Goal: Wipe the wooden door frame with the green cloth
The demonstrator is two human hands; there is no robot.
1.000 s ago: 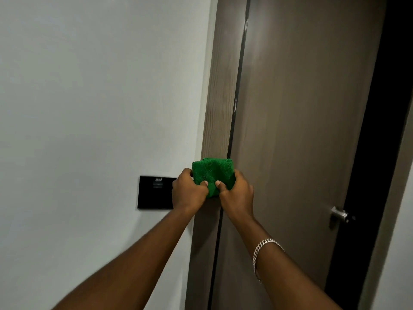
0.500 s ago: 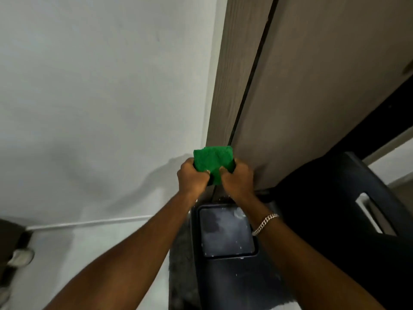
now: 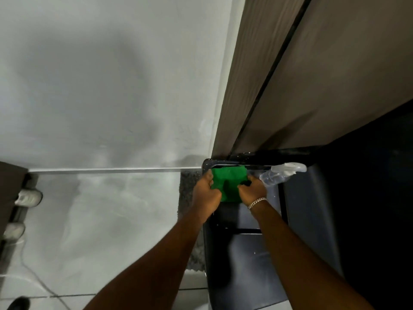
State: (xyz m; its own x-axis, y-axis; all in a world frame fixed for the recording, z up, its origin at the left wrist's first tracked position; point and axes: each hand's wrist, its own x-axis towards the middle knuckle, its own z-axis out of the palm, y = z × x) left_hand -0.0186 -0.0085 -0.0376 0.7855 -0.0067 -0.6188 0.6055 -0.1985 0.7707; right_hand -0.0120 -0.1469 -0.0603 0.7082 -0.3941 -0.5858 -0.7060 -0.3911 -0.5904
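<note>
The green cloth [image 3: 228,181] is held between both hands just below the foot of the wooden door frame [image 3: 241,77]. My left hand [image 3: 206,194] grips its left edge and my right hand [image 3: 252,190], with a silver bracelet on the wrist, grips its right edge. The cloth is low, over the top of a black plastic chair [image 3: 245,253], and no longer touches the frame. The brown door [image 3: 339,70] stands right of the frame's dark gap.
A clear spray bottle [image 3: 281,174] lies on the black chair beside my right hand. A grey mat [image 3: 190,186] lies on the floor left of the chair. The white wall [image 3: 111,81] meets a pale floor; shoes [image 3: 29,198] and a cable [image 3: 29,265] sit at far left.
Both hands slid the cloth down the frame from switch height to its foot, then onto the chair. The view tilted down, so the floor, chair and spray bottle came into sight.
</note>
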